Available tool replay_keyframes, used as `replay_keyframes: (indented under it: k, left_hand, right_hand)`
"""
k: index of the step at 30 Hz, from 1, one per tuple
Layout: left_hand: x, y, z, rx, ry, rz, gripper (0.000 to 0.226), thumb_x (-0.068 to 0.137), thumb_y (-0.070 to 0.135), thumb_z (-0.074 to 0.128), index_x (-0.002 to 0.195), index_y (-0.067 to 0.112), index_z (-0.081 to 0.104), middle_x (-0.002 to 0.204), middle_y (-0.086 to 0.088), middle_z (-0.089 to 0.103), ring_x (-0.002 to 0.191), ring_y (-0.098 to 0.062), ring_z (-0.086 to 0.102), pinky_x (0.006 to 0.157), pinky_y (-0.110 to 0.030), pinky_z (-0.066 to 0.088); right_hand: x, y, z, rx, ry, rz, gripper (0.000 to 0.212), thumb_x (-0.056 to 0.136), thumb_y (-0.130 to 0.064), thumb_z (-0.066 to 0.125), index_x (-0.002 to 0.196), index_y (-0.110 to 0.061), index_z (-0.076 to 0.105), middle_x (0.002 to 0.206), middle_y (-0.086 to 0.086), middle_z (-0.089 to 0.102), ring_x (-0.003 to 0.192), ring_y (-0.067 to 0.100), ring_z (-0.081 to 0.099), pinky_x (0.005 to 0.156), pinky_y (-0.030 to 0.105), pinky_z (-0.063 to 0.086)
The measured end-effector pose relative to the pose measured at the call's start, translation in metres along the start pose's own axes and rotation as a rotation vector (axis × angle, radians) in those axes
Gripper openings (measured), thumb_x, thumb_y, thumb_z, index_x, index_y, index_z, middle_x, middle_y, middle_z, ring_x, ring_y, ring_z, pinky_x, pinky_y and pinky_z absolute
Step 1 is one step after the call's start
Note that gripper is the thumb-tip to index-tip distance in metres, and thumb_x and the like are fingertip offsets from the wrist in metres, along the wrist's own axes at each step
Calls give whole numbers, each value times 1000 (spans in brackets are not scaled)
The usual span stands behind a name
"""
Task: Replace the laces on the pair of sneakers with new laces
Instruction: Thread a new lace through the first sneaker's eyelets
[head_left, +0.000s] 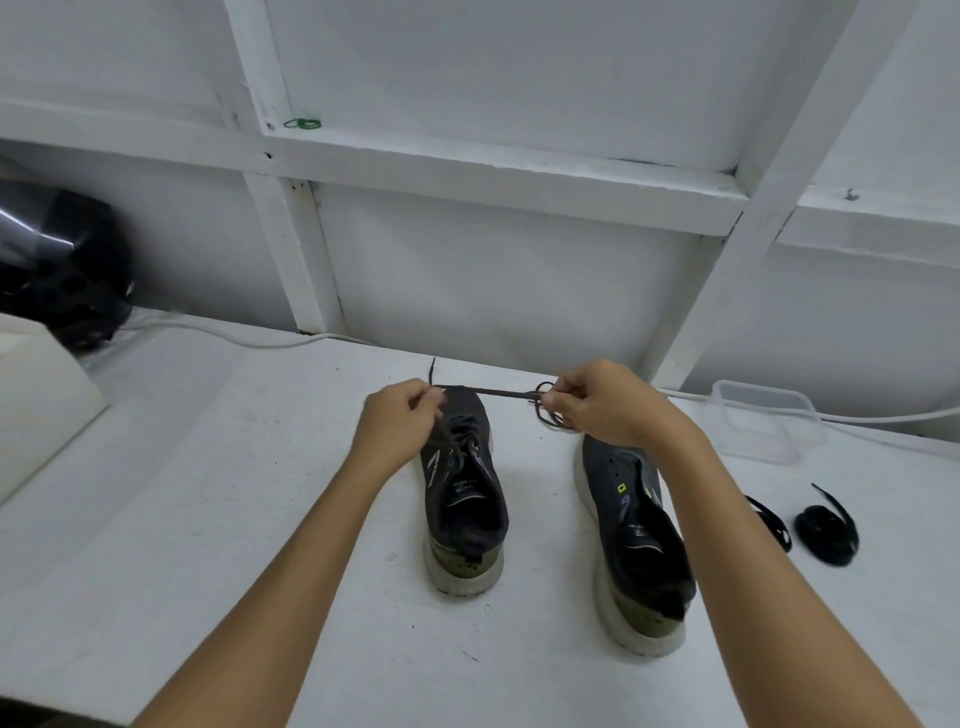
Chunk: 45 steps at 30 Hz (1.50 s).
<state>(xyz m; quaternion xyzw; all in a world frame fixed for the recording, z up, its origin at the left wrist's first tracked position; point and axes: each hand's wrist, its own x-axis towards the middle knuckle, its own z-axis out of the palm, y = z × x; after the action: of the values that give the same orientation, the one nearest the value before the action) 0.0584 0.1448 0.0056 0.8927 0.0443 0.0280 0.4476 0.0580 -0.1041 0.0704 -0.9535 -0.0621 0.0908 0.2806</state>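
Two dark grey knit sneakers on a matte white tabletop (208, 519), toes pointing away, thick off-white soles with olive heel patches scuffed and speckled. Left sneaker (462, 493) laced with thin dark cord; right sneaker (631, 530) with bare eyelets, partly behind the right forearm. Left hand (400, 423) curled closed above the left toe, pinching one end of a slim dark lace (493, 392), tip poking up past the fingers. Right hand (597, 402) also closed, pinching the other end, slack gathered in small round loops at the fingertips. Lace pulled straight and taut between both hands. Further right, flat black laces (826, 530), one in a loose coil. Behind, a clear rectangular plastic container (763, 421) and a white cable (249, 340) along the wall.
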Motion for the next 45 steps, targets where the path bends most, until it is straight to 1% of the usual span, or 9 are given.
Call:
replay_keyframes:
  k: [4, 8, 10, 14, 23, 30, 34, 39, 45]
  left_hand:
    - [7, -23, 0, 289, -73, -57, 24, 100, 34, 52, 103, 22, 72, 101, 0, 71, 100, -26, 63, 85, -38, 52]
    - [1, -4, 5, 236, -134, 291, 56, 99, 36, 57, 152, 32, 39, 148, 7, 50, 137, -19, 38, 112, -44, 35]
    - [-3, 14, 9, 189, -180, 430, 51, 99, 35, 58, 148, 33, 45, 145, 12, 52, 135, -12, 38, 112, -35, 34]
    - [-3, 25, 15, 155, -179, 504, 17, 99, 33, 59, 106, 28, 73, 98, 17, 69, 98, -7, 53, 86, -33, 45]
    - [10, -2, -10, 141, 58, 253, 13, 98, 27, 59, 91, 23, 69, 80, 12, 67, 80, -16, 63, 79, -40, 53]
    - [12, -20, -20, 205, 107, 114, 12, 99, 25, 57, 95, 24, 69, 91, 7, 69, 90, -20, 63, 81, -39, 52]
    - [1, -11, -12, 304, 172, 119, 22, 97, 25, 61, 117, 22, 66, 113, 2, 63, 108, -24, 55, 87, -43, 49]
    - [-23, 8, -2, 84, -160, 62, 6, 91, 29, 70, 95, 24, 70, 90, 7, 66, 81, -7, 60, 67, -14, 41]
    - [-40, 6, 12, 102, -126, 57, 10, 91, 30, 69, 89, 25, 61, 78, 1, 60, 73, -13, 58, 66, -23, 47]
  right_hand:
    - [-2, 2, 2, -3, 3, 0, 22, 97, -35, 63, 78, -25, 69, 66, -12, 66, 64, 5, 58, 59, 24, 39]
    - [0, -8, 9, 20, -40, -20, 21, 97, -36, 63, 77, -31, 66, 70, -11, 69, 67, 4, 62, 66, 26, 46]
    - [1, -16, 11, 39, -75, -30, 18, 98, -38, 62, 83, -31, 69, 75, -11, 71, 72, 6, 65, 72, 29, 52]
    - [1, -25, 14, 49, -89, -57, 19, 98, -39, 62, 90, -25, 72, 77, -11, 72, 75, 9, 67, 77, 31, 55]
    - [0, -9, 11, 48, -62, 20, 20, 100, -28, 57, 84, -28, 70, 75, -11, 71, 69, 5, 64, 69, 27, 47]
    - [6, -7, 24, 68, -66, 75, 20, 99, -23, 58, 84, -26, 71, 77, -13, 73, 75, 5, 68, 72, 26, 53]
    - [1, -9, 36, 108, 68, 132, 15, 98, -24, 62, 93, -19, 75, 74, -15, 60, 73, 6, 56, 58, 15, 37]
    - [-12, -7, 59, 645, 136, 348, 11, 95, -25, 68, 99, -18, 74, 99, 2, 73, 84, 14, 63, 65, 24, 48]
    - [-21, 1, 94, 1099, 124, 571, 5, 94, -21, 71, 99, -20, 71, 100, -1, 72, 94, 13, 66, 70, 28, 52]
